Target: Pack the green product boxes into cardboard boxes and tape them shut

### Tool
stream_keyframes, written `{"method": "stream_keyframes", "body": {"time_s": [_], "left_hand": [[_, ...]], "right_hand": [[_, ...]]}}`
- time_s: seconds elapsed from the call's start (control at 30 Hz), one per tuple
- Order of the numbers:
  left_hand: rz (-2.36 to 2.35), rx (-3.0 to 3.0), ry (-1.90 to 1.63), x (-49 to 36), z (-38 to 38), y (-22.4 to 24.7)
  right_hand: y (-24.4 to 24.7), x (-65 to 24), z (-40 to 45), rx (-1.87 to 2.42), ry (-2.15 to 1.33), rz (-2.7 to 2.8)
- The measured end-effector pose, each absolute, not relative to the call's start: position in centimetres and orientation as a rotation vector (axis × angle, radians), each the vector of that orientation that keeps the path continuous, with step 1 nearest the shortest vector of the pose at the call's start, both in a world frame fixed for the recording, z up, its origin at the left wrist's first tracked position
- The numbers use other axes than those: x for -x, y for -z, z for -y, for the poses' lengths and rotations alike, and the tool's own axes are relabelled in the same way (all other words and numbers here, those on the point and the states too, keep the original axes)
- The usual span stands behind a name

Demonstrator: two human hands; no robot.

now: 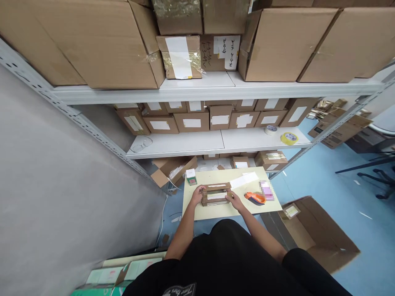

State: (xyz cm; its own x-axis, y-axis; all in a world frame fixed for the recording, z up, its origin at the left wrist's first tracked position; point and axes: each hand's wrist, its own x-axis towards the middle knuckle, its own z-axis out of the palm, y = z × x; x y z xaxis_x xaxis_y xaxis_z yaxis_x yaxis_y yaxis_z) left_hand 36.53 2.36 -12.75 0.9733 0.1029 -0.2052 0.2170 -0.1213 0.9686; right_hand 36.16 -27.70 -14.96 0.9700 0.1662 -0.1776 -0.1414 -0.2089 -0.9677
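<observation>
A small cardboard box [214, 202] with white labels rests on the pale yellow table [194, 213] in front of me. Its far flap [216, 186] stands raised, and a dark gap shows between flap and body. My left hand [198, 195] is closed on the box's left end. At the opposite end, my right hand [233, 200] grips the right edge with fingers curled round it. Right of that hand lies an orange and dark blue object [255, 198], shaped like a hand-held tape dispenser. White paper strips [244, 180] lie behind the box.
A small green and white box [191, 176] stands at the table's back left. A blurred purple item [267, 190] lies at the right. Shelves hold labelled cartons [191, 123] and two tape rolls [289, 138]. A large open carton [321, 232] sits on the floor at right.
</observation>
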Motion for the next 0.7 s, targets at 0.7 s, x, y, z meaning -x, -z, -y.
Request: {"method": "stream_keyframes", "body": {"time_s": [0.7], "left_hand": [[-0.258,-1.958,0.169,-32.9,-1.6,15.6]], "right_hand": [[17.5,-32.8,24.6,2.037,-0.156,-0.368]]}}
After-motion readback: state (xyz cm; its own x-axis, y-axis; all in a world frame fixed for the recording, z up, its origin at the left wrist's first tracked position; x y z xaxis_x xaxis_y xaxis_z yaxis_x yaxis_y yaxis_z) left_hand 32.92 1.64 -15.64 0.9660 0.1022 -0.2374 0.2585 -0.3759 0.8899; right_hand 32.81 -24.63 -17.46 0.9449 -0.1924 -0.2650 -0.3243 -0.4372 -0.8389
